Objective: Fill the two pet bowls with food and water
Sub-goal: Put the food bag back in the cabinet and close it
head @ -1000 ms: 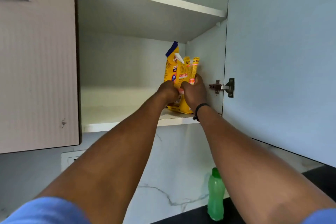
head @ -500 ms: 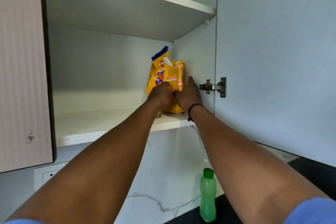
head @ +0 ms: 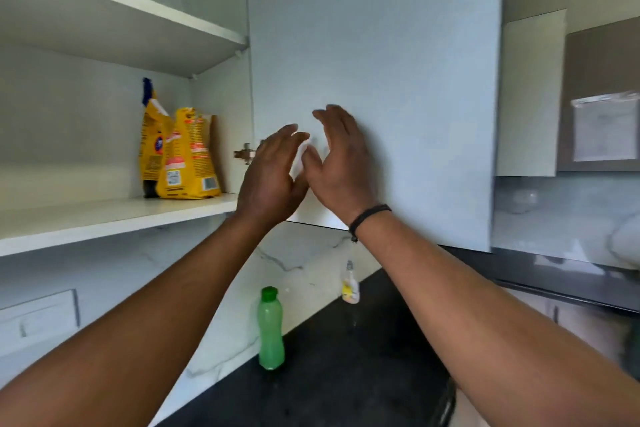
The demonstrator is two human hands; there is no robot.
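The 2 yellow food bags are stood at the cupboard shelf's right end. Left hand and right hand are held open, fingers spread, nothing gripped. No bowls are seen. Water likely follows: the green bottle on the counter must be grasped.

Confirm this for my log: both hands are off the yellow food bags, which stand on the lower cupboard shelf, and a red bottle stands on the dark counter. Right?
Not quite: the head view shows the bottle is green. The rest holds.
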